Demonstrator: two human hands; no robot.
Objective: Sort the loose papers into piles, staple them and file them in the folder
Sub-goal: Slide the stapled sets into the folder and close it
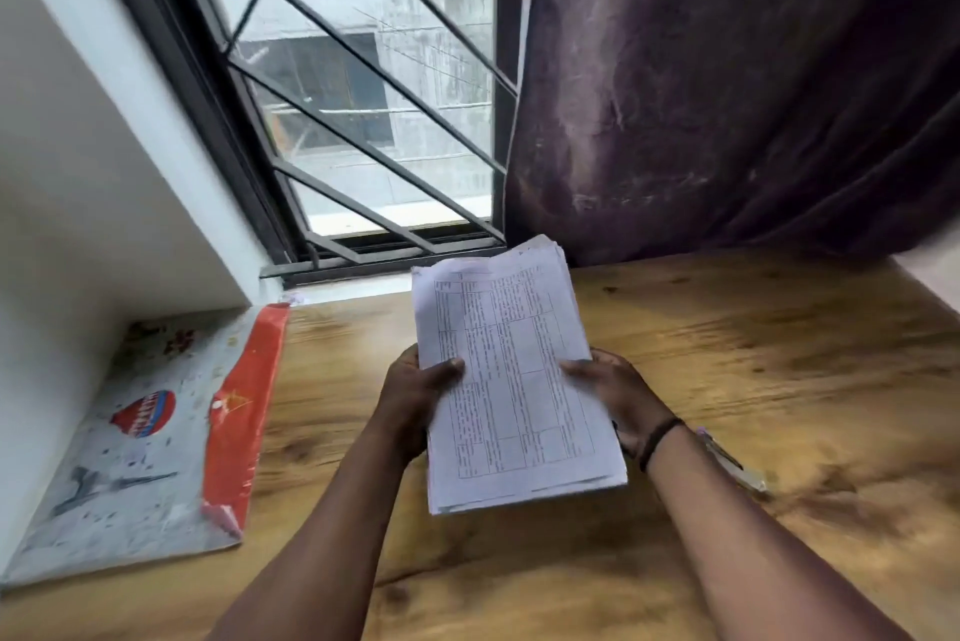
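Note:
A stack of printed papers (514, 375) with tables on the top sheet is held above the wooden table (753, 359). My left hand (415, 396) grips its left edge, thumb on top. My right hand (618, 396) grips its right edge, thumb on the sheet. A grey and red folder (150, 437) lies flat on the table at the left, against the wall. A stapler (735, 466) lies on the table just right of my right wrist, partly hidden by it.
A barred window (363, 94) stands behind the table's far edge. A dark purple curtain (727, 79) hangs down to the table at the back right. A white wall (67, 162) borders the left side.

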